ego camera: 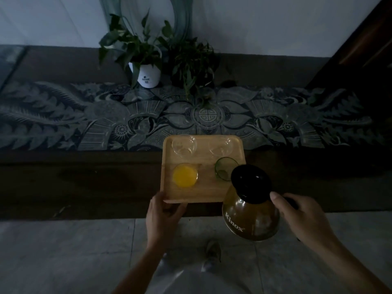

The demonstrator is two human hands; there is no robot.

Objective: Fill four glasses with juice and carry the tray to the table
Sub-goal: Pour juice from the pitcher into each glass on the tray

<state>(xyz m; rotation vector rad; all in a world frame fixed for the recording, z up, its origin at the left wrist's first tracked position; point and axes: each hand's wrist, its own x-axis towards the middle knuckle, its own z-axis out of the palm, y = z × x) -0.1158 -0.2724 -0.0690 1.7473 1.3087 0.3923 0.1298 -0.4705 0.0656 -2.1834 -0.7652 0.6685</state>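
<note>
A wooden tray (209,189) rests on a dark counter and carries several glasses. The front left glass (185,175) holds orange juice. The front right glass (223,170) is greenish and partly hidden behind the jug's lid. Two clear glasses at the back, left (184,145) and right (221,146), look empty. My right hand (301,217) grips the handle of a round glass jug (251,217) with a black lid, held tilted at the tray's front right corner. My left hand (164,213) clasps the tray's front left edge.
A patterned runner (84,122) covers the back of the counter. A white potted plant (148,75) and a darker plant (191,66) stand against the wall. A tiled floor (63,251) lies below, with my shoe (212,253) on it.
</note>
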